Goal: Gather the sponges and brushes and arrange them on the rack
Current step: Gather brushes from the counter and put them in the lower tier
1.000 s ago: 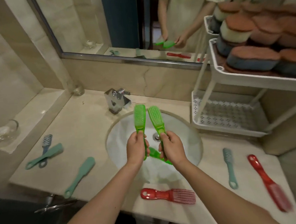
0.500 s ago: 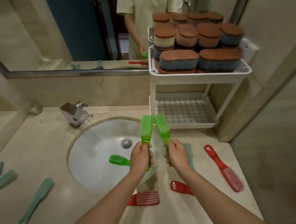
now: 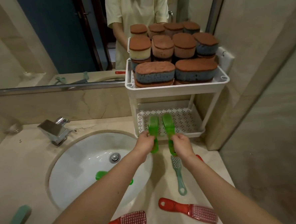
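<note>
at rack (image 3: 167, 93) lower shelf: left hand (image 3: 144, 141), right hand (image 3: 181, 143) each grip green brush.

Both hands went forward and right, from above the sink (image 3: 80, 159) to the rack (image 3: 177, 91). Left hand (image 3: 144, 141) and right hand (image 3: 181, 144) now hold the left green brush (image 3: 153, 124) and right green brush (image 3: 168, 123) lower, with the heads over the lower shelf (image 3: 185, 117). View swung right, and the rack is now centred.
</note>
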